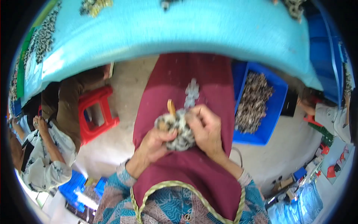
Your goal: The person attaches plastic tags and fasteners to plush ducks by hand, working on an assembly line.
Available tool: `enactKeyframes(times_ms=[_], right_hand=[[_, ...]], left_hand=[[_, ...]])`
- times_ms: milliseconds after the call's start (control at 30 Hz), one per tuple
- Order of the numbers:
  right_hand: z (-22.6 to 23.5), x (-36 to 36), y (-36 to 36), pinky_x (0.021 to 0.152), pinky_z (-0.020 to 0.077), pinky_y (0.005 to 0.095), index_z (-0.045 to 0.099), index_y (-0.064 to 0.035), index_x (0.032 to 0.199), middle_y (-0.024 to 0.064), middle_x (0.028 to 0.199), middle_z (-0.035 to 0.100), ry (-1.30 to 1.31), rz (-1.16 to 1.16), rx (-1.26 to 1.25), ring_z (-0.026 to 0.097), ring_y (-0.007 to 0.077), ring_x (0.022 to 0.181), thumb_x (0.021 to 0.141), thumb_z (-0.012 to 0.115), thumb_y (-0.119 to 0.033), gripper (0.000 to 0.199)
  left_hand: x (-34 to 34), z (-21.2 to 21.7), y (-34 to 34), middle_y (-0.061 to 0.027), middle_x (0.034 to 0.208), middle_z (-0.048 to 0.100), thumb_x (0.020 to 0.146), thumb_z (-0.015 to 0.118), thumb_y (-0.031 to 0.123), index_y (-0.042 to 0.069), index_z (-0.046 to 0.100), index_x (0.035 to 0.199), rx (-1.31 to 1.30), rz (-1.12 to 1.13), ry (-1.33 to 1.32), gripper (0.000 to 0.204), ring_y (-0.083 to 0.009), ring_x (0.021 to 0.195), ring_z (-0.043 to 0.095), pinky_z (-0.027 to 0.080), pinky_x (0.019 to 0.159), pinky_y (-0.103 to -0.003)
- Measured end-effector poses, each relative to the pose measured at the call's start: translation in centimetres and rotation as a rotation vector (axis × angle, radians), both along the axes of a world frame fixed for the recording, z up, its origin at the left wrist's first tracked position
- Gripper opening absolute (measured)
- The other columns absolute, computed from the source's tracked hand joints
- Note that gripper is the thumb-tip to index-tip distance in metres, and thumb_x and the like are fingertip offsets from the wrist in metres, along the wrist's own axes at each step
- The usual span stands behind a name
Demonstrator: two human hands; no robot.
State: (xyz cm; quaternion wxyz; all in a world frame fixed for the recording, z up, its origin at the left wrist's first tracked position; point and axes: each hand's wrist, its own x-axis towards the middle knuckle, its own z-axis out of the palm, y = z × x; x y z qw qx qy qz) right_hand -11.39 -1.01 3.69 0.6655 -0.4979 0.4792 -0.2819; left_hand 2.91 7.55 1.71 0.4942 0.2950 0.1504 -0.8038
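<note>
Both hands work over the lap, on a maroon apron (186, 175). The left hand (154, 143) is curled under and around a speckled black-and-white bundle (178, 130), cupping it from the near side; the right hand (205, 128) is closed over its far right side, fingers pinching at the top. The bundle sits between the two palms at the middle of the apron, with a small tan piece (171, 107) sticking up from its top edge. Just beyond it, toward the apron's far edge, lies a pale cut shape (191, 93), apart from the hands. To the right, on the floor, a blue bin (278, 100) holds a heap of similar speckled pieces. As a judgement, the work is in mid-course: one piece is in hand and the bin is far from emptied.
</note>
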Motion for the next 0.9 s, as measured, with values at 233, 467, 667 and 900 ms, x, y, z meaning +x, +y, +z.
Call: enactKeyframes(times_ms=[233,467,667,900], right_hand=[[3.2,-0.9,-7.1,0.056,0.0445,0.0204,0.061,-0.0011,0.088,0.0023,0.071,0.061,0.201,0.139,-0.537,0.055,0.0061,0.062,0.077,0.067,-0.002,0.012],[5.2,4.2,-17.3,0.059,0.0464,0.0219,0.064,0.0,0.087,0.0057,0.076,0.063,0.144,0.159,-0.992,0.059,0.0104,0.067,0.077,0.062,0.003,0.01],[4.5,7.3,-17.9,0.058,0.0484,0.0261,0.064,-0.0028,0.091,0.0086,0.077,0.063,0.367,0.282,-1.046,0.061,0.0163,0.064,0.072,0.069,-0.003,0.02],[4.1,8.5,-18.0,0.06,0.0482,0.0292,0.064,-0.0072,0.092,0.0065,0.081,0.063,0.581,0.286,-1.118,0.062,0.0192,0.065,0.071,0.071,-0.008,0.022]], left_hand=[[0.5,-1.1,-0.8,-0.0127,0.115,0.059,0.078,0.064,0.003,-0.002,0.048,0.123,-0.055,0.135,-0.027,0.048,-0.026,0.106,0.057,0.044,0.095,-0.041],[1.4,-1.3,-0.8,-0.0131,0.114,0.06,0.079,0.063,0.001,-0.002,0.05,0.121,-0.078,0.224,-0.084,0.044,-0.0259,0.106,0.057,0.044,0.095,-0.042],[1.7,-2.4,-0.5,-0.0134,0.113,0.06,0.079,0.061,-0.001,-0.002,0.051,0.12,-0.034,0.255,-0.033,0.042,-0.0263,0.105,0.058,0.045,0.095,-0.042],[2.0,-2.8,-0.5,-0.0141,0.113,0.06,0.079,0.059,-0.003,-0.002,0.05,0.121,-0.036,0.284,-0.056,0.043,-0.0268,0.104,0.058,0.045,0.094,-0.042]])
